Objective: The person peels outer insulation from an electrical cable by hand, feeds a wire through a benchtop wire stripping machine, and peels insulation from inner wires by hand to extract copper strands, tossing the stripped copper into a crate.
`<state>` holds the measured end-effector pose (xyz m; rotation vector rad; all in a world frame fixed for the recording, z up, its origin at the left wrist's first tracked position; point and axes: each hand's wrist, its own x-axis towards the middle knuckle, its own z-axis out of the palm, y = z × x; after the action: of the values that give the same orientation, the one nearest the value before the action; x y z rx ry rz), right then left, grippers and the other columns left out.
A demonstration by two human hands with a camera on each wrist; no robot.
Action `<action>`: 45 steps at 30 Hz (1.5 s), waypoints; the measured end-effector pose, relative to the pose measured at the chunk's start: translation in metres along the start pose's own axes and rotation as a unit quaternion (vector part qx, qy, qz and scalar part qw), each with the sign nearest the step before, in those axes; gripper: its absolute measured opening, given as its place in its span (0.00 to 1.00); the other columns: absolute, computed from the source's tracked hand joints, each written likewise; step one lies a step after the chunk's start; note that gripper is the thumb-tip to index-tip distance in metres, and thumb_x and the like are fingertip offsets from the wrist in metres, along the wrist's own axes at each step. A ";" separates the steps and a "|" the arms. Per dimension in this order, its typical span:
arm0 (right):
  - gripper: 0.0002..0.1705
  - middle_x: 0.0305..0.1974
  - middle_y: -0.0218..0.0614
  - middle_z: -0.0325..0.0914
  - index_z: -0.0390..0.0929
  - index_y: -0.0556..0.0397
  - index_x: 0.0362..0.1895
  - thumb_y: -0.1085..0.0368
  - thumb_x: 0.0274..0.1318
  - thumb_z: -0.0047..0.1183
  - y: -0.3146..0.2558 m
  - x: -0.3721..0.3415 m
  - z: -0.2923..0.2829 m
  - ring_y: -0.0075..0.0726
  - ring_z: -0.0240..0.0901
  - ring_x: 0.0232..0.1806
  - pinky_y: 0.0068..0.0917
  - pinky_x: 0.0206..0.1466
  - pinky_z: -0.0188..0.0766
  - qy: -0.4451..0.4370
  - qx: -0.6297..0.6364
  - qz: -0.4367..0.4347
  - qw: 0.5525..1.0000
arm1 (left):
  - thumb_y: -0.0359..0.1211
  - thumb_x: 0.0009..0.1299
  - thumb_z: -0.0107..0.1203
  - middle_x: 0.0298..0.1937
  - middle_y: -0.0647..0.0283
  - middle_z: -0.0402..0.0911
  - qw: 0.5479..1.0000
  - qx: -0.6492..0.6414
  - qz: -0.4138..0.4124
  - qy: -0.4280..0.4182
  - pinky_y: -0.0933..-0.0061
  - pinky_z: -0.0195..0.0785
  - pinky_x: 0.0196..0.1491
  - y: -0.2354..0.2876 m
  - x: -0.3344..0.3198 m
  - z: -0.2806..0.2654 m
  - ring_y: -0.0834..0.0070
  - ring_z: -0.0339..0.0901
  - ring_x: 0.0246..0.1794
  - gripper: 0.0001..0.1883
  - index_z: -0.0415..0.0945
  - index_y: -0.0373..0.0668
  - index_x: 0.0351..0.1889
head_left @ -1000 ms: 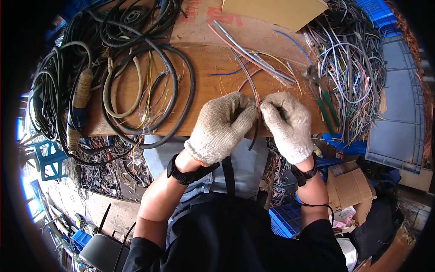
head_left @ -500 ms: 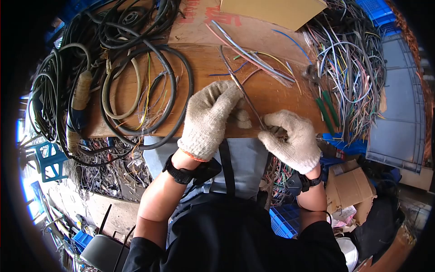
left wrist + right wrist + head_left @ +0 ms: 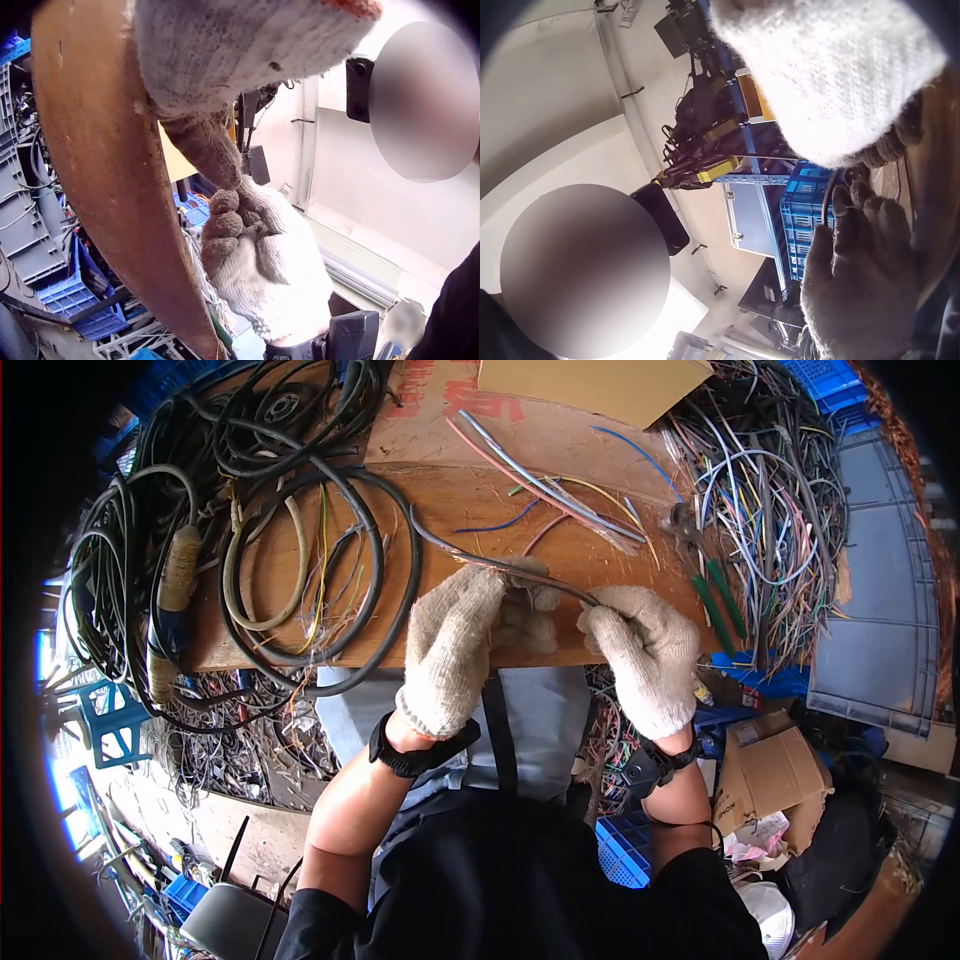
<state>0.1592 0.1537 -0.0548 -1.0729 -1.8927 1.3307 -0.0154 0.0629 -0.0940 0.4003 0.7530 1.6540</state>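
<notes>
A thin dark cable (image 3: 560, 588), with a reddish stretch near its middle, runs slanting above the front of the wooden table (image 3: 380, 630). My left hand (image 3: 450, 650), in a knitted off-white glove, pinches it between thumb and fingers; its free end sticks out to the far left. The right hand (image 3: 645, 655), gloved alike, grips the cable's other end with curled fingers. In the left wrist view the right hand (image 3: 262, 255) shows its fingers folded in. The right wrist view shows the left hand (image 3: 862, 277) with the cable (image 3: 827, 199) at its thumb.
Cut wires (image 3: 545, 480) lie beyond my hands. Green-handled pliers (image 3: 715, 590) rest to the right beside a heap of stripped wires (image 3: 770, 530). Thick black cable coils (image 3: 375, 580) cover the left side. A cardboard box (image 3: 600, 385) stands at the back.
The cable has swung from nearly upright to slanting, its free end moving left. My hands have drawn apart, the left one shifting left along with the cable.
</notes>
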 end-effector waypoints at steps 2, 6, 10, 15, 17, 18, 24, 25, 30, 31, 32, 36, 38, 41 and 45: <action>0.08 0.33 0.32 0.84 0.83 0.60 0.45 0.70 0.64 0.59 0.005 0.001 -0.004 0.18 0.76 0.32 0.20 0.35 0.73 -0.007 0.003 -0.002 1.000 | 0.41 0.81 0.49 0.48 0.54 0.83 1.000 0.005 0.007 -0.001 0.66 0.81 0.46 -0.001 0.000 -0.001 0.70 0.84 0.40 0.21 0.73 0.32 0.59; 0.10 0.35 0.34 0.85 0.82 0.61 0.48 0.69 0.65 0.58 0.006 0.002 -0.013 0.20 0.78 0.34 0.20 0.38 0.74 -0.014 0.032 0.017 0.999 | 0.39 0.81 0.50 0.46 0.55 0.84 0.999 0.031 0.007 0.013 0.69 0.80 0.45 0.002 -0.001 0.003 0.72 0.84 0.39 0.18 0.74 0.32 0.57; 0.10 0.36 0.34 0.85 0.81 0.61 0.48 0.70 0.65 0.58 0.003 0.004 -0.021 0.20 0.78 0.35 0.20 0.39 0.75 -0.029 -0.004 0.003 1.000 | 0.38 0.81 0.50 0.45 0.56 0.85 0.999 0.050 0.009 0.018 0.71 0.79 0.44 0.005 -0.002 0.008 0.73 0.84 0.37 0.17 0.75 0.32 0.56; 0.09 0.35 0.33 0.85 0.81 0.61 0.47 0.70 0.65 0.58 0.004 0.005 -0.024 0.19 0.77 0.35 0.20 0.39 0.74 -0.022 -0.008 -0.009 1.000 | 0.38 0.81 0.49 0.41 0.57 0.85 0.997 0.074 0.010 0.012 0.74 0.78 0.43 0.006 -0.002 0.009 0.74 0.84 0.36 0.17 0.76 0.32 0.53; 0.09 0.35 0.33 0.84 0.81 0.61 0.47 0.70 0.65 0.58 0.005 0.006 -0.024 0.19 0.77 0.35 0.19 0.39 0.74 -0.021 -0.009 -0.014 1.000 | 0.38 0.82 0.48 0.39 0.57 0.85 0.997 0.082 0.006 0.013 0.74 0.78 0.43 0.007 -0.002 0.009 0.74 0.83 0.36 0.17 0.76 0.31 0.53; 0.09 0.35 0.32 0.84 0.81 0.61 0.47 0.71 0.65 0.58 0.006 0.006 -0.024 0.19 0.77 0.35 0.19 0.39 0.74 -0.017 -0.006 -0.013 1.000 | 0.38 0.82 0.48 0.38 0.57 0.85 0.996 0.089 0.003 0.014 0.74 0.78 0.43 0.007 -0.002 0.009 0.75 0.83 0.36 0.16 0.76 0.31 0.52; 0.10 0.34 0.33 0.84 0.81 0.62 0.47 0.70 0.66 0.57 0.006 0.007 -0.025 0.20 0.77 0.35 0.20 0.39 0.74 -0.004 0.015 0.004 1.000 | 0.34 0.82 0.47 0.39 0.58 0.85 0.990 0.136 -0.024 0.031 0.75 0.79 0.42 0.009 0.000 0.014 0.76 0.83 0.36 0.14 0.75 0.32 0.55; 0.10 0.34 0.34 0.84 0.81 0.63 0.48 0.70 0.66 0.57 0.006 0.008 -0.025 0.21 0.78 0.35 0.20 0.39 0.74 0.000 0.025 0.002 1.000 | 0.34 0.82 0.47 0.39 0.58 0.85 0.990 0.136 -0.024 0.031 0.75 0.79 0.42 0.008 0.000 0.014 0.76 0.83 0.36 0.14 0.75 0.32 0.55; 0.11 0.34 0.35 0.83 0.80 0.64 0.49 0.69 0.66 0.56 0.006 0.011 -0.031 0.23 0.78 0.32 0.22 0.40 0.76 0.024 0.012 0.009 1.000 | 0.28 0.81 0.47 0.47 0.59 0.84 0.994 0.104 0.019 0.024 0.75 0.80 0.43 0.004 0.000 0.013 0.78 0.83 0.36 0.15 0.71 0.34 0.63; 0.11 0.34 0.36 0.83 0.80 0.64 0.49 0.69 0.66 0.56 0.008 0.011 -0.031 0.23 0.78 0.32 0.22 0.40 0.76 0.015 0.017 0.003 1.000 | 0.28 0.81 0.47 0.47 0.59 0.84 0.994 0.104 0.019 0.025 0.75 0.80 0.43 0.004 0.001 0.012 0.78 0.83 0.36 0.15 0.71 0.34 0.63; 0.11 0.34 0.36 0.83 0.80 0.63 0.48 0.69 0.66 0.56 0.009 0.010 -0.032 0.23 0.78 0.32 0.22 0.40 0.76 0.007 0.022 -0.004 1.000 | 0.29 0.81 0.47 0.47 0.59 0.84 0.993 0.111 0.017 0.031 0.75 0.80 0.42 0.004 0.001 0.013 0.78 0.83 0.36 0.15 0.71 0.33 0.63; 0.11 0.34 0.36 0.83 0.80 0.63 0.48 0.69 0.67 0.56 0.010 0.007 -0.028 0.22 0.78 0.33 0.21 0.39 0.75 0.002 0.022 0.003 1.000 | 0.29 0.81 0.48 0.48 0.58 0.84 0.987 0.152 0.012 0.038 0.74 0.81 0.42 0.006 0.001 0.015 0.78 0.83 0.36 0.16 0.71 0.33 0.63; 0.10 0.34 0.35 0.83 0.81 0.62 0.48 0.70 0.67 0.55 0.011 0.005 -0.024 0.20 0.77 0.33 0.20 0.38 0.74 -0.004 0.059 0.005 0.998 | 0.30 0.80 0.49 0.46 0.59 0.84 0.990 0.136 0.013 0.044 0.75 0.80 0.42 0.005 0.000 0.016 0.78 0.83 0.36 0.15 0.72 0.33 0.62; 0.10 0.34 0.32 0.83 0.81 0.61 0.49 0.71 0.66 0.56 0.010 0.001 -0.015 0.19 0.75 0.33 0.19 0.38 0.73 -0.010 0.074 0.007 0.997 | 0.31 0.79 0.53 0.42 0.61 0.85 0.986 0.166 -0.001 0.028 0.76 0.78 0.43 0.005 0.001 0.011 0.80 0.82 0.37 0.13 0.76 0.34 0.57; 0.08 0.34 0.32 0.84 0.85 0.58 0.45 0.70 0.62 0.61 0.007 -0.003 -0.003 0.18 0.75 0.33 0.20 0.36 0.72 -0.003 -0.020 -0.025 0.999 | 0.33 0.76 0.60 0.38 0.64 0.86 0.946 0.321 0.051 0.002 0.78 0.76 0.44 0.004 0.000 0.019 0.84 0.80 0.39 0.10 0.81 0.35 0.46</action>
<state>0.1653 0.1538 -0.0599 -1.0354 -1.9451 1.2746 -0.0066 0.0669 -0.0773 0.9067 1.2924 1.4697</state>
